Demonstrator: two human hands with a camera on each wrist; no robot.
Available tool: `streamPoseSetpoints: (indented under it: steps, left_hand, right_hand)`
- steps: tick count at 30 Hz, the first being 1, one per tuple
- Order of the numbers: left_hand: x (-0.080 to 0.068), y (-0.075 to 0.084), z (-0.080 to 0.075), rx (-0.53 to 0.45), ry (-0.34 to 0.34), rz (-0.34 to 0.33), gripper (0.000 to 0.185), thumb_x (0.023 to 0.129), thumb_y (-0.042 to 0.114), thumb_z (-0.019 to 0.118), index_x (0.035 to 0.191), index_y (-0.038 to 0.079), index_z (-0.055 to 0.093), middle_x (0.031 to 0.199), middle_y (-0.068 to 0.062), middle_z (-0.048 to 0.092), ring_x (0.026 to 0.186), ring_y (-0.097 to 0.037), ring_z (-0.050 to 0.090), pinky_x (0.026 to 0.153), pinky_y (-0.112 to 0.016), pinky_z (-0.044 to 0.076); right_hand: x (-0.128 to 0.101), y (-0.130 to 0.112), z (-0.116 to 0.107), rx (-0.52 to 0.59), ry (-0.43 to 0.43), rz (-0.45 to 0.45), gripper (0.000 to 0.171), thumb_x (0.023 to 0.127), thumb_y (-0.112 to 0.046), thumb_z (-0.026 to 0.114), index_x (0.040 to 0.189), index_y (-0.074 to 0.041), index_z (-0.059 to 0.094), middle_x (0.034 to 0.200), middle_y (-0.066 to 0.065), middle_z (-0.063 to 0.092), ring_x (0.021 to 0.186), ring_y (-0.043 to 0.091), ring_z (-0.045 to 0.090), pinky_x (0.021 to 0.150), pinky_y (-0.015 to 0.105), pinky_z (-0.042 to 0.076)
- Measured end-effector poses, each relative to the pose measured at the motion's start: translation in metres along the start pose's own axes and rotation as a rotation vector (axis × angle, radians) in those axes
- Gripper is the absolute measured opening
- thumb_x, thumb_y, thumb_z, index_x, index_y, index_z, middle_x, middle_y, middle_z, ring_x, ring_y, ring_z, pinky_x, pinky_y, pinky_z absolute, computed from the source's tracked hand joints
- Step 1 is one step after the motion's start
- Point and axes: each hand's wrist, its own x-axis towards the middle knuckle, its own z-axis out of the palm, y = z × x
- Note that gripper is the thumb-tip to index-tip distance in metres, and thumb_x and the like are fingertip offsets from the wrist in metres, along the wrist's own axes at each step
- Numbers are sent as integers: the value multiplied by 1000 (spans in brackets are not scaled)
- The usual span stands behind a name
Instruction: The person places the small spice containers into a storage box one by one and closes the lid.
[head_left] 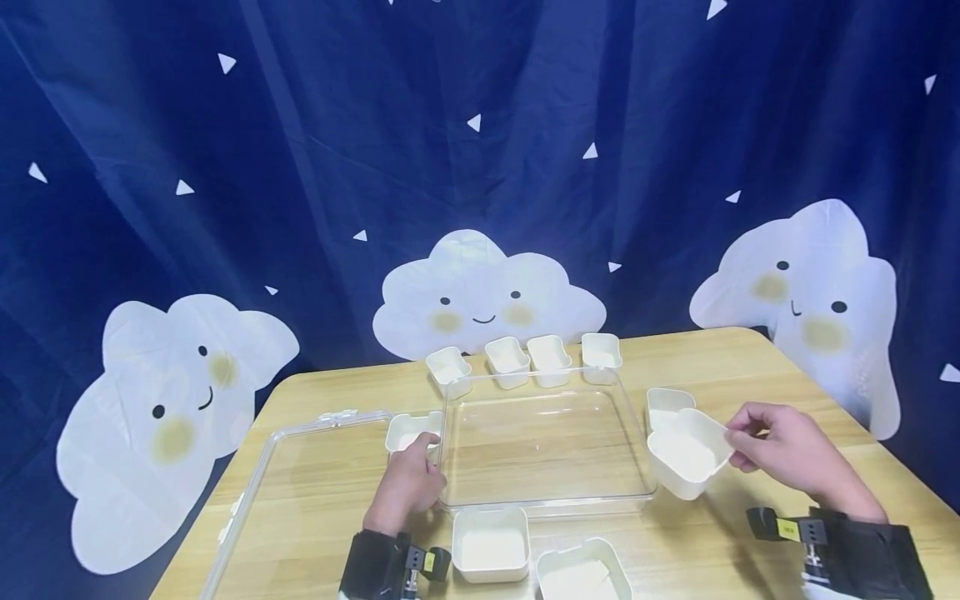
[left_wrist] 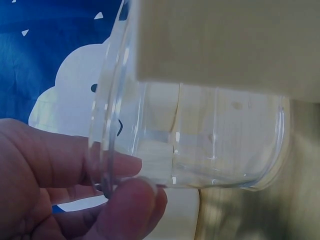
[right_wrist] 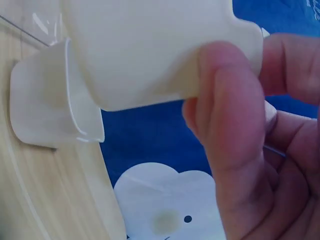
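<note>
Two little white cups sit closest, at the near edge of the tabletop (head_left: 750,350): a square cup (head_left: 491,543) and a second cup (head_left: 583,573) partly cut off at the bottom of the head view.

Just behind them, the left hand (head_left: 408,487) pinches the near left corner of the clear tray (head_left: 540,442). Its thumb (left_wrist: 131,210) and a finger are curled on the tray's rim, so it is holding the tray in place. A small cup (head_left: 408,429) sits right beside that hand, touching the tray's left wall.

On the other side, the right hand (head_left: 780,454) grips a white cup (head_left: 686,454) by its rim. Thumb and fingers are closed on it. This cup is tilted and lifted a bit, just outside the tray's right wall. Another cup (head_left: 667,402) lies right behind it, touching or nearly touching.

Farther out, four cups (head_left: 525,358) stand in a row along the tray's back edge. A clear lid (head_left: 300,475) lies flat to the left.

What could go wrong? The tilted cup is held only by its edge, so it may slip and drop. It could bump the tray wall or knock the cup behind it. If the left hand lets go, the light tray may slide and push the back row.
</note>
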Motion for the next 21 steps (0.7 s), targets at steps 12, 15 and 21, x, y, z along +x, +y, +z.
streamPoseSetpoints:
  steps: [12,15,21]
  left_hand:
    - [2,-1,-1,-1,0,-6,59,80,-5,58,137,-5,43,71,-5,54,49,-17,58,51,-32,43]
    - [2,-2,-1,0,-5,-15,59,80,-5,58,137,-5,42,71,-6,54,50,-18,59,51,-31,43]
    - [1,-2,0,-10,-9,-4,59,80,-6,58,137,-5,43,72,-6,54,49,-17,58,50,-32,44]
  right_hand:
    - [13,-11,16,-31,109,30,11,89,-8,59,90,2,65,72,4,66,59,13,64,54,26,50]
    - [17,-14,23,-28,117,46,13,89,-10,59,90,2,65,71,2,68,60,13,64,54,26,49]
    - [25,-18,32,-37,169,61,12,88,-10,59,88,1,65,68,1,68,59,13,64,53,26,48]
